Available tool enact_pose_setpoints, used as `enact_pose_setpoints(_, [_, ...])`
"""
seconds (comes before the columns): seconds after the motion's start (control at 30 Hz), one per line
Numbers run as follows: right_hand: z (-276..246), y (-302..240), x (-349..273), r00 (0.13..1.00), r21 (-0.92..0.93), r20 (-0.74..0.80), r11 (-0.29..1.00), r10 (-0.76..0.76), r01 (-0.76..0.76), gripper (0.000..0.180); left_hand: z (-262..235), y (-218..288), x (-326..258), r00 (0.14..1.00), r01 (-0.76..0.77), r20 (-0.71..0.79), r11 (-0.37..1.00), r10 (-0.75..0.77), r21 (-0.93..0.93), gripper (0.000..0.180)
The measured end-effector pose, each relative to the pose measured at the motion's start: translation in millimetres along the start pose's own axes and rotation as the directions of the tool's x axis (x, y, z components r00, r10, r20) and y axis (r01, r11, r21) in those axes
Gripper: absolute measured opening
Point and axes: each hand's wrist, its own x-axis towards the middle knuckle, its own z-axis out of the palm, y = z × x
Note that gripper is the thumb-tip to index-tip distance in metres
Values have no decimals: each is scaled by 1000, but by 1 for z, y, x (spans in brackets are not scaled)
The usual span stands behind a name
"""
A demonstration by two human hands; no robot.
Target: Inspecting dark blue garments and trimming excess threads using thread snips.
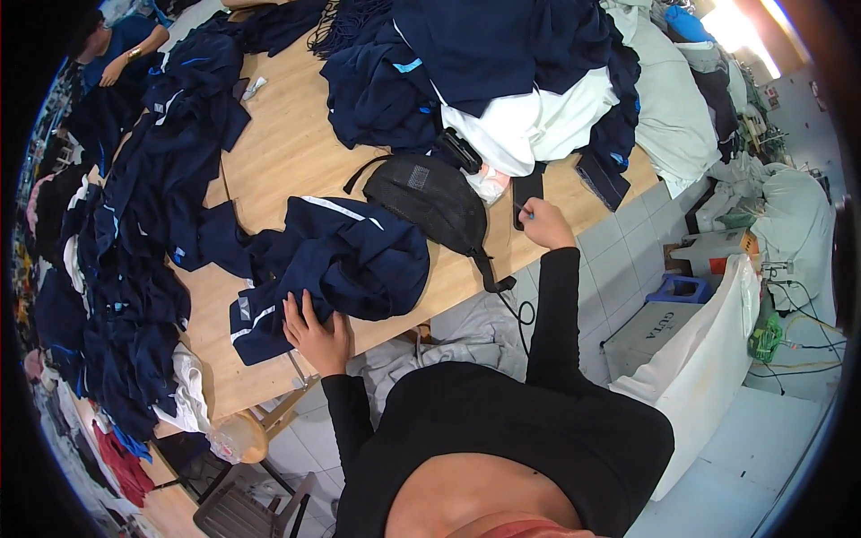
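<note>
My left hand lies with fingers spread on a folded navy garment with white stripes, near the table's front edge. My right hand is closed at the table's edge, to the right. A small blue-tipped thin thing pokes out of its fingers; its kind cannot be told. Just beyond that hand lies a dark flat phone-like slab. Between my hands sits a black pouch or cap with a strap hanging over the edge. A small black case rests behind it.
A large heap of navy garments with a white cloth covers the far table. More navy clothes pile up on the left, where another person works. A box and a white-draped surface stand right.
</note>
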Motion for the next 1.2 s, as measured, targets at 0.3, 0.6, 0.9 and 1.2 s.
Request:
enact_pose_setpoints(0.3, [4,-118,8,855,469,66,773,-514,428,21,1,50,53,996,48,-74,992,-57,-113,78])
enact_pose_setpoints(0.6, [71,-215,-67,815,472,169,771,-555,427,17,-44,31,58,918,120,-232,784,-321,-609,32])
enact_pose_setpoints(0.9, [92,-216,-84,798,430,189,779,-572,456,17,-24,-10,5,955,229,-124,935,-269,-272,40])
enact_pose_setpoints(1.2, [97,-172,-89,835,380,71,789,-546,483,15,-32,-51,4,812,488,-113,771,-573,-409,34])
